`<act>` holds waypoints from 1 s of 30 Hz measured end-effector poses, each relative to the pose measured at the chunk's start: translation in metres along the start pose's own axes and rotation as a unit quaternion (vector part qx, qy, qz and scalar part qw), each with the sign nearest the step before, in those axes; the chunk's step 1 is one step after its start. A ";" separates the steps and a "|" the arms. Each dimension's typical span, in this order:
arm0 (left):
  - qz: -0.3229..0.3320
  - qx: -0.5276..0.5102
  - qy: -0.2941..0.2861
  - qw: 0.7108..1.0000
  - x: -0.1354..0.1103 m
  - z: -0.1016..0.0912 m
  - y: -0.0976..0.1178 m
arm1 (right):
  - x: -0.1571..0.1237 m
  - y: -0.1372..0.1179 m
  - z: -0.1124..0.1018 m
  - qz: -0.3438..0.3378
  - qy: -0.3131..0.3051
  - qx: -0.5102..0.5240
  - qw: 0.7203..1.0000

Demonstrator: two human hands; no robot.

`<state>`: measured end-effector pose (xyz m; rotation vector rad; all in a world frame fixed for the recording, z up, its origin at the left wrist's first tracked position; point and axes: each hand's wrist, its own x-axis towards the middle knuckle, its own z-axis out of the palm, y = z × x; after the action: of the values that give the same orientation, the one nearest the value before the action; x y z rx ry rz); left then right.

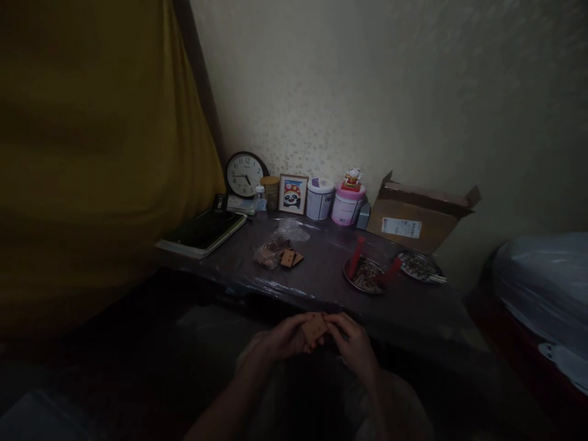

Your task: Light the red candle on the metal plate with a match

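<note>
My left hand [287, 338] and my right hand [351, 343] meet low in the view, just below the table's front edge. Between them they grip a small tan square tile [315, 328], perhaps wood or cork, with dark marks on its face. The fingers of both hands hide its edges. On the table, farther off, similar tan pieces [290, 258] lie beside a crumpled clear plastic bag [275, 248] holding brownish pieces. Neither hand touches these.
A plastic-covered dark table [321, 288] holds two metal plates, one with red sticks [362, 274], a notebook, a wall clock, a framed panda picture, tubs and a cardboard box [416, 217]. A mustard curtain [92, 153] fills the left. A plastic-wrapped bundle [542, 288] stands right.
</note>
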<state>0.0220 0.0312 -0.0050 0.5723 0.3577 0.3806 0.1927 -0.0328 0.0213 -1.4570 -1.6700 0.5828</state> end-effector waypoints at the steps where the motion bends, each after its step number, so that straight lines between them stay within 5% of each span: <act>1: -0.002 0.002 0.000 1.000 0.000 -0.001 0.000 | 0.000 0.001 0.000 0.000 -0.004 -0.004 1.000; 30: 0.025 0.054 0.010 0.998 -0.003 0.002 0.001 | -0.004 0.006 0.002 -0.020 -0.068 -0.057 0.996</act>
<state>0.0195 0.0298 -0.0023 0.6837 0.3861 0.4177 0.1946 -0.0350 0.0144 -1.4879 -1.8615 0.5851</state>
